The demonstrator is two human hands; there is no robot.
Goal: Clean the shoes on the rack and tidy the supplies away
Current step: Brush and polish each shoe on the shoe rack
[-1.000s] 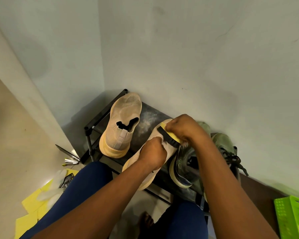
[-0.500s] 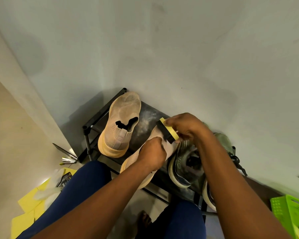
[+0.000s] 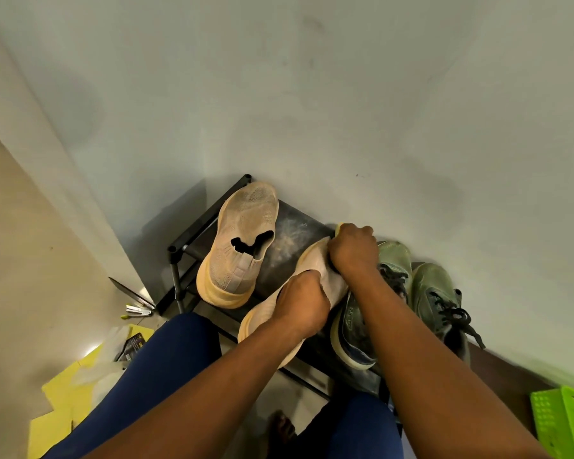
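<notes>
A black shoe rack stands in the wall corner. One beige knit shoe sits on its left side. A second beige shoe lies beside it, and my left hand grips it around the opening. My right hand holds a yellow scrub sponge against that shoe's toe; only a sliver of sponge shows past my fingers. Two dark green laced sneakers sit on the right of the rack, partly behind my right forearm.
Yellow cloths or sheets, a clear plastic bag and a small dark packet lie on the floor at lower left. A small metallic item lies near the rack's leg. A lime green basket sits at lower right. My knees fill the foreground.
My right hand has slid the sponge forward along the beige shoe toward its toe, so the sponge's dark face is now hidden. My left hand keeps its grip on the shoe.
</notes>
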